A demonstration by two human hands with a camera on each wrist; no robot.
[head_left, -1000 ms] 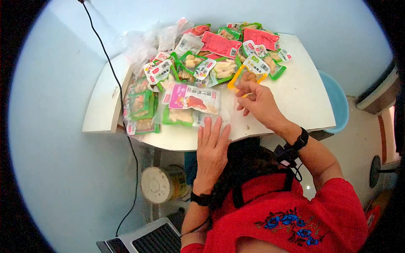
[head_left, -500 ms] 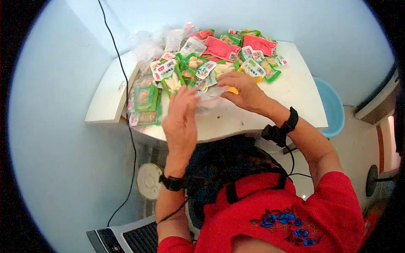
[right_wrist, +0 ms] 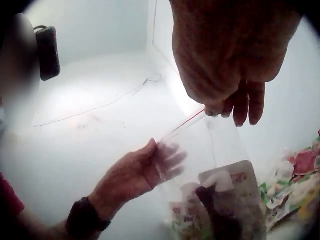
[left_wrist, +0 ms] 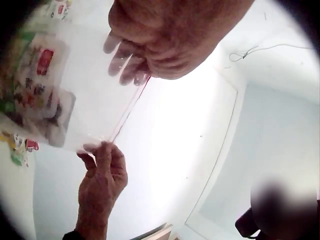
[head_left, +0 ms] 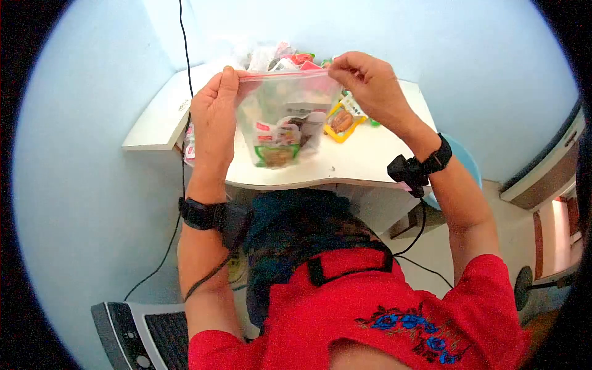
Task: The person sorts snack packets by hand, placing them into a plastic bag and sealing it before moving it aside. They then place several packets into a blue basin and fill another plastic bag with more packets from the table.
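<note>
Lifted since the earlier frame, head view: clear zip bag [head_left: 290,117], above table [head_left: 383,148]; 2 top corners are pinched by left hand [head_left: 213,126] and right hand [head_left: 379,92]. Left wrist view: film is likely soft, slippery; zip strip [left_wrist: 131,109] is best gripped. Right wrist view: packets [right_wrist: 240,192] are contained.

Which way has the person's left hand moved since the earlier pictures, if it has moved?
Yes: in the head view, the left hand has gone left across the white table, and now shows near its left end.
</note>
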